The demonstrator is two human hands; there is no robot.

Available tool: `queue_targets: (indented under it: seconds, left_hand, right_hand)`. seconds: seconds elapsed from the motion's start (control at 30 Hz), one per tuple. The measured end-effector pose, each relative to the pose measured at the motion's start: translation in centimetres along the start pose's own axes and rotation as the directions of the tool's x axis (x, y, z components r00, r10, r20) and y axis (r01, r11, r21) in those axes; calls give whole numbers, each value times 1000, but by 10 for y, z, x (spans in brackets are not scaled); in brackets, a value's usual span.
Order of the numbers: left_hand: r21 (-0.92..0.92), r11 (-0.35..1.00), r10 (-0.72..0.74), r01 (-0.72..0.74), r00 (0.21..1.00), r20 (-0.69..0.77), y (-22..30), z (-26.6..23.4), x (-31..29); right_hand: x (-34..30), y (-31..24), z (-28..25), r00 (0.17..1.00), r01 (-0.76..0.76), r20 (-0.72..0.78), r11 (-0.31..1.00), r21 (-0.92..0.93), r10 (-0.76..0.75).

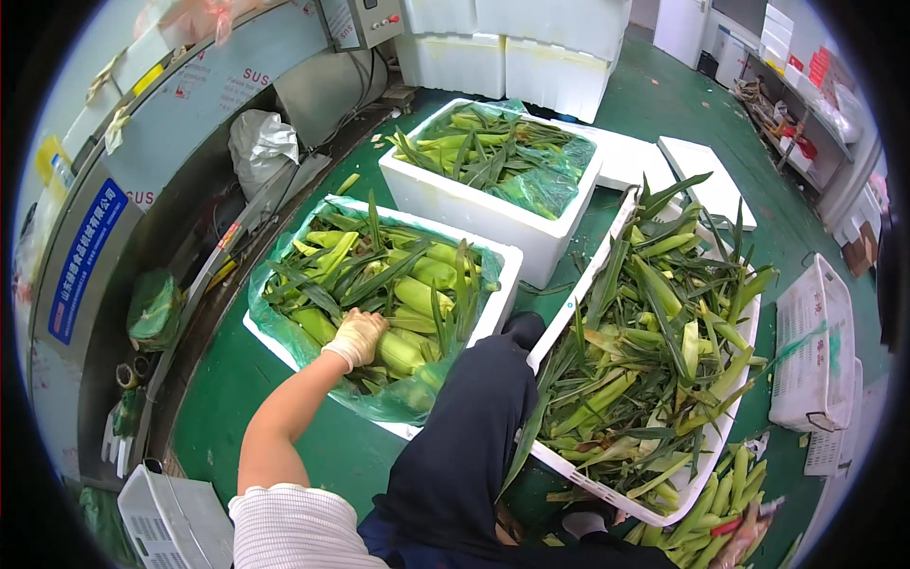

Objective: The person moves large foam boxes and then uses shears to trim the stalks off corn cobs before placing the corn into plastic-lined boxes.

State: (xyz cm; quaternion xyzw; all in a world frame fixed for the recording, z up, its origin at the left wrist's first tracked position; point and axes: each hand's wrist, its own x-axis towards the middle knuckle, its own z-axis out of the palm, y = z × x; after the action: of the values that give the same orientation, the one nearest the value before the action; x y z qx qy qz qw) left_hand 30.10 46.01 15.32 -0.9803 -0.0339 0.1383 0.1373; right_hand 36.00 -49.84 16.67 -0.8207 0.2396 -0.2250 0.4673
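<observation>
A worker's gloved left hand [358, 339] reaches down among green corn ears, its fingers curled just beside a plump, husk-covered ear [402, 355]; whether they close around it cannot be told. The right hand [745, 541], at the lower right edge of the view, hangs over a pile of corn ears [720, 498] with a slim red object [726, 527] against it, though its hold is too indistinct to tell. The ears by the left hand lie in a white foam box [510, 284] lined with green plastic [389, 408], long leaves strewn across them. Dark trousers [455, 417] and a striped white sleeve [294, 526] frame the foreground. To the right of the knee, a long white tub [592, 484] brims with leafy corn and loose husks [654, 313]. Beyond the first box stands a second foam box [474, 223], also filled with corn and leaves, near a flat white panel [706, 175] on the green floor [227, 417]. More white foam boxes [455, 66] are stacked at the back. A metal machine [223, 71] curves along the left, and white plastic crates [810, 351] stand at the far right.
</observation>
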Motion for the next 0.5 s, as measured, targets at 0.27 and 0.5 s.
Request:
queue_targets:
  seconds: [0.27,0.5]
  left_hand:
    - [-217,976,-73,3,946,-316,-25,-140,-23]
    - [-730,662,-94,-172,946,-309,4,-254,2]
  right_hand:
    - [-268,-316,190,601,345,783,936,-70,-163]
    - [-327,-370,269,312,295,900,932,212,-303]
